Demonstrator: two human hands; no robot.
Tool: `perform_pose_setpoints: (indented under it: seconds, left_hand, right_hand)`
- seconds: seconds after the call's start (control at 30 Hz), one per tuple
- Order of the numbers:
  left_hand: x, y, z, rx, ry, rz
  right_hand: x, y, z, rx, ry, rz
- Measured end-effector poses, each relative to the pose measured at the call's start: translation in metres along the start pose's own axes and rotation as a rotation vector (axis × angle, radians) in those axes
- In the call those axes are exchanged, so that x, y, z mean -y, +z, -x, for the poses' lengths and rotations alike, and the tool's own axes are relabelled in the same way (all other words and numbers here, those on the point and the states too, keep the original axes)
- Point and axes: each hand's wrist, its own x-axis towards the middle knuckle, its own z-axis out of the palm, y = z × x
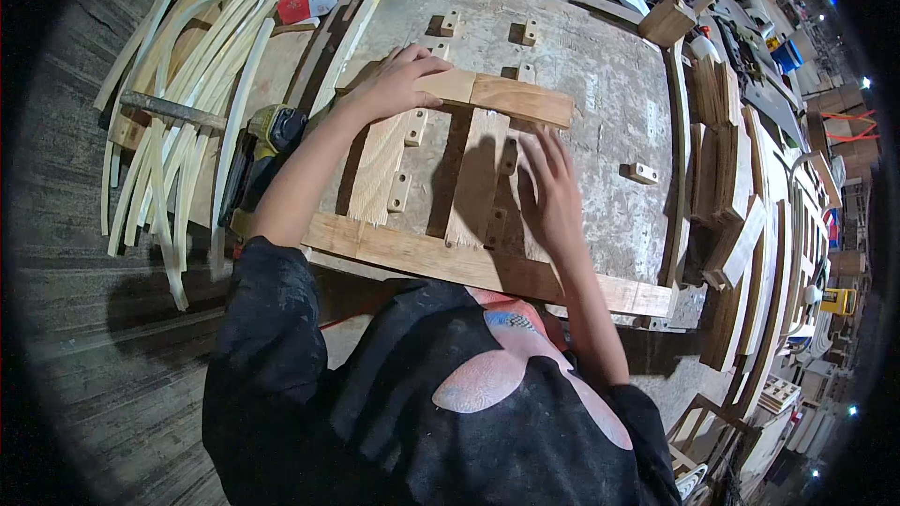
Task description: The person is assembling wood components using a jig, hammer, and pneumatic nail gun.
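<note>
A wooden rail (520,99) lies crosswise on the worn workboard (609,75). My left hand (398,84) is closed over its left part, fingers over the far edge and thumb at the near edge. Two shorter slats, one on the left (380,169) and one in the middle (476,178), run from this rail towards a longer near rail (427,251). My right hand (553,192) hovers just below the far rail's right end, fingers apart and holding nothing. Small drilled wooden blocks, such as one beside the left slat (398,192), sit on the board.
Curved pale strips (173,169) are heaped at left, with a hammer (173,111) across them. A power drill (279,129) lies beside the board, near a red box (307,2). Stacked wooden pieces (717,150) line the right side. A wooden block (667,21) stands at the far right corner.
</note>
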Motion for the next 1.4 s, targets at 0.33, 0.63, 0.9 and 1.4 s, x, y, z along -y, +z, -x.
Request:
perform_pose_setpoints:
  seconds: [0.33,0.63,0.9,1.4]
  left_hand:
    - [0.030,-0.039,0.039,-0.482,-0.098,0.157]
    - [0.056,-0.077,0.253,-0.456,-0.831,-0.201]
    - [0.115,-0.052,0.269,-0.398,-0.927,-0.121]
    - [0.181,-0.143,0.233,-0.150,-0.656,-1.226]
  right_hand:
    - [-0.006,-0.055,-0.141,-0.394,-0.266,0.225]
    - [-0.060,-0.010,-0.077,0.035,0.063,0.377]
    - [-0.060,-0.008,-0.068,0.133,0.092,0.318]
    - [-0.060,-0.003,-0.068,0.072,0.059,0.300]
